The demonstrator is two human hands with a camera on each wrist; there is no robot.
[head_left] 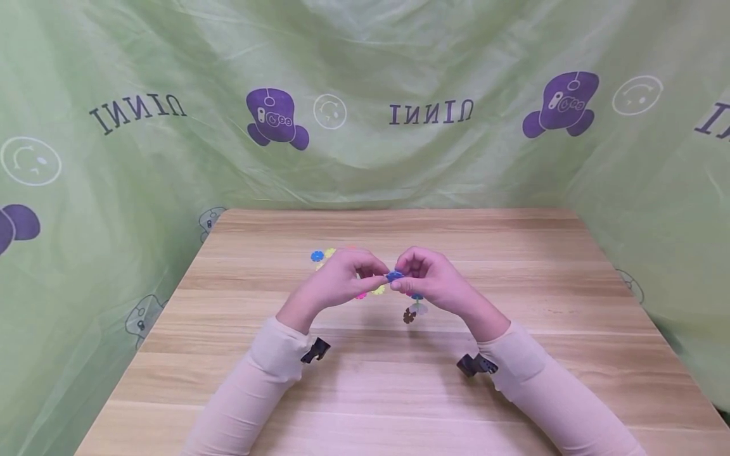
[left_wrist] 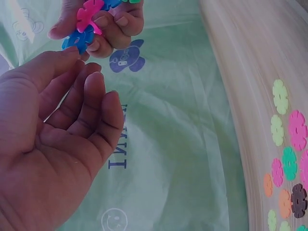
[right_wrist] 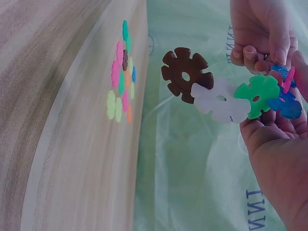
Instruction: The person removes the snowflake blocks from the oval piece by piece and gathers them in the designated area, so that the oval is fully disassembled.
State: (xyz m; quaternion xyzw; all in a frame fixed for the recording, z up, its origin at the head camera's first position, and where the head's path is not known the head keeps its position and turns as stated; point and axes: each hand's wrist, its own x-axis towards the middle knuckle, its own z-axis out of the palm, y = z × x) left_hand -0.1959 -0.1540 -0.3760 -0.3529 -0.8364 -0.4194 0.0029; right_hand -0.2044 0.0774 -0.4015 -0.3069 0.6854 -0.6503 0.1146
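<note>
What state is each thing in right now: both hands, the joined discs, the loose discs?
left hand: raised off the table, fingertips pinching the blue disc
right hand: raised, gripping the chain of discs
blue disc: held between both hands
chain of discs: slotted together, brown, white, green, blue; hanging in the air from the right hand
loose discs: lying flat on the table, clustered, unjoined
</note>
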